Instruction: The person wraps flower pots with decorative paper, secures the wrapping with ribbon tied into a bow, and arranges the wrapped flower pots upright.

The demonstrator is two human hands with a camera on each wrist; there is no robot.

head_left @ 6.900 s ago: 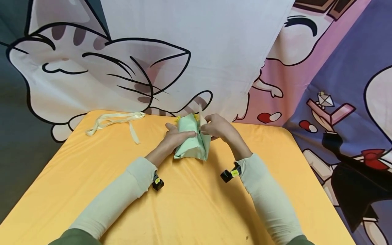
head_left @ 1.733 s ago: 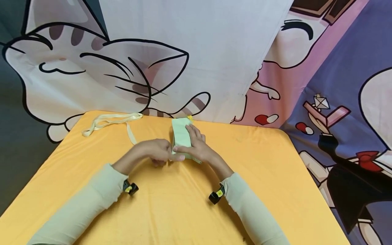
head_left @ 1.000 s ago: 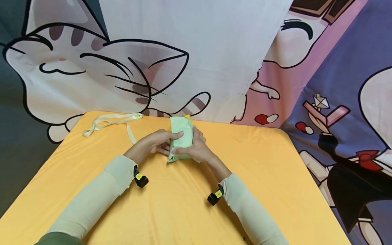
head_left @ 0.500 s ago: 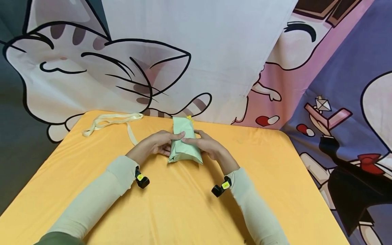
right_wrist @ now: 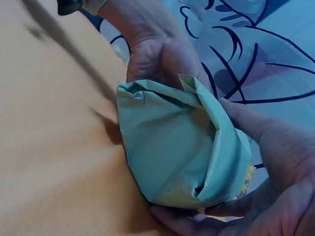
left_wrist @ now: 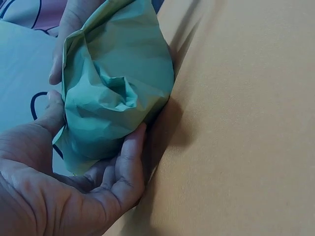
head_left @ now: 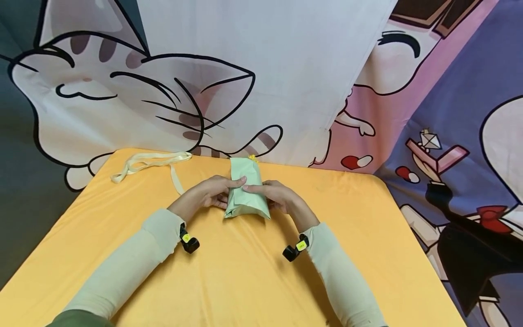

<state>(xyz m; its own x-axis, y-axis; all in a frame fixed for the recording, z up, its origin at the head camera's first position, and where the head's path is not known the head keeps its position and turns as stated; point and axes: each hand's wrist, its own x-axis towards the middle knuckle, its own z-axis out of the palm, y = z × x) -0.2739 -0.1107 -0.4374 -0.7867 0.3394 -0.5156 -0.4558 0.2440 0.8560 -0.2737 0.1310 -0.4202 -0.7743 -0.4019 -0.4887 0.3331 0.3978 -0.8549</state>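
A small bundle wrapped in pale green paper (head_left: 245, 203) lies between both hands, near the back of the table. Yellow flowers (head_left: 253, 158) peek out at its far end and along one side in the right wrist view. My left hand (head_left: 212, 190) grips its left side, thumb on top and fingers curled beneath. From the right, my right hand (head_left: 281, 195) holds it the same way, its thumb nearly meeting the other. The near end of the paper is gathered in creased folds, seen as a puckered green end (left_wrist: 115, 96) in the left wrist view.
A loose cream ribbon (head_left: 177, 156) lies looped at the table's back left, one tail trailing toward the left hand. Yellow cloth (head_left: 245, 272) covers the table. Behind its back edge hangs a cartoon-printed fabric backdrop (head_left: 298, 81).
Earlier my right hand worked a paper flap at the upper right, then pressed the front while my left hand was at the lower left corner. Now both hands grip the sides, nearly still.
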